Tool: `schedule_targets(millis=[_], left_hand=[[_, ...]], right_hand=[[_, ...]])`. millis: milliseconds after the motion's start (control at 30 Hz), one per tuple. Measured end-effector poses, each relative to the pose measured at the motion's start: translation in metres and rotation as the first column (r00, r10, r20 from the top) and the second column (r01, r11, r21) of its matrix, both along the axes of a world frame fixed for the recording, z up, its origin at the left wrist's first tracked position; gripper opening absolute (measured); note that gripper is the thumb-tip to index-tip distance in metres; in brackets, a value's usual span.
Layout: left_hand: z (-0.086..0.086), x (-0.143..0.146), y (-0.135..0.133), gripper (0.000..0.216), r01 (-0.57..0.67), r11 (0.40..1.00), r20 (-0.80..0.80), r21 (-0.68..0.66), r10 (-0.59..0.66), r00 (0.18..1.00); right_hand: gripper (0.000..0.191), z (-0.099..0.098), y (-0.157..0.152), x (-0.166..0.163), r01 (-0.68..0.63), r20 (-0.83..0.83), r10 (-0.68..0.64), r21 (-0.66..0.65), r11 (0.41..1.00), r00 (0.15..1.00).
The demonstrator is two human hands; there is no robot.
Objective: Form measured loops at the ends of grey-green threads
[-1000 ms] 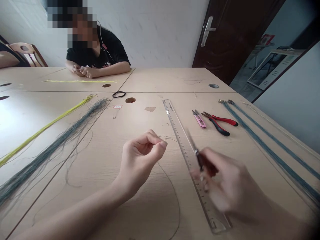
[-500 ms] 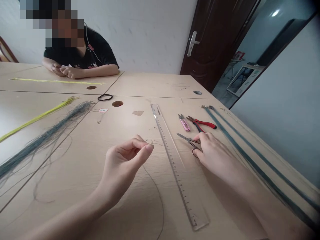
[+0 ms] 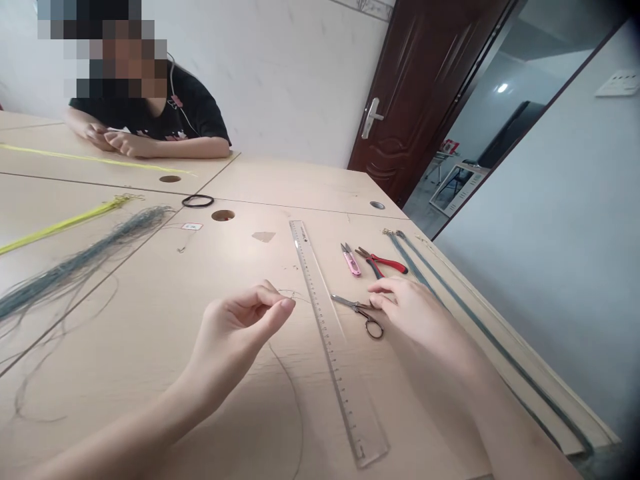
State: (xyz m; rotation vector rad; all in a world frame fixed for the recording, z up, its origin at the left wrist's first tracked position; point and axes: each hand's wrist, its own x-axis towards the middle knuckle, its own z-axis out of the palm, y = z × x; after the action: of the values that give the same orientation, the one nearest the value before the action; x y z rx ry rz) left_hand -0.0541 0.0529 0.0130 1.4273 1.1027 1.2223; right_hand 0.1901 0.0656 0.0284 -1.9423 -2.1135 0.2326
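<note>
Pinches fine, curving thread [image 3: 301, 413] in left hand [image 3: 235, 327]; holds right hand [image 3: 417, 313] apart, at ring-handled metal scissors [image 3: 356, 307]; cannot confirm grip. Shows flat, transparent ruler [image 3: 337, 353] between.

Left hand [image 3: 235, 327], right hand [image 3: 413, 317] — both bare; forearms [image 3: 135, 427] — bare to view's edge, tapering toward wrists [image 3: 200, 383].

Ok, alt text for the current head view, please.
The left hand pinches a thin thread left of a clear ruler; the right hand is at scissors on the ruler's other side, its grip unclear. Pink snips and pliers lie beyond, and a person sits across the table.
</note>
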Motion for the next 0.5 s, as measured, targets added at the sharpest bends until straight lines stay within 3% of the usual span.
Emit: schedule_targets(millis=[200, 300, 500], left_hand=[[0.003, 0.003, -0.001, 0.025, 0.042, 0.999, 0.012, -0.019, -0.042, 0.999], [0.004, 0.002, -0.003, 0.024, 0.063, 0.998, 0.022, -0.019, -0.062, 0.998], [0.005, 0.002, -0.004, 0.024, 0.076, 0.997, 0.043, -0.031, -0.075, 0.996]], right_hand=[[0.038, -0.021, 0.030, -0.017, -0.133, 0.035, 0.129, 0.145, 0.980, 0.991], [0.032, -0.028, 0.038, -0.020, -0.190, 0.075, 0.180, 0.151, 0.970, 0.981], [0.021, -0.028, 0.043, -0.018, -0.021, 0.141, -0.012, 0.236, 0.972, 0.990]])
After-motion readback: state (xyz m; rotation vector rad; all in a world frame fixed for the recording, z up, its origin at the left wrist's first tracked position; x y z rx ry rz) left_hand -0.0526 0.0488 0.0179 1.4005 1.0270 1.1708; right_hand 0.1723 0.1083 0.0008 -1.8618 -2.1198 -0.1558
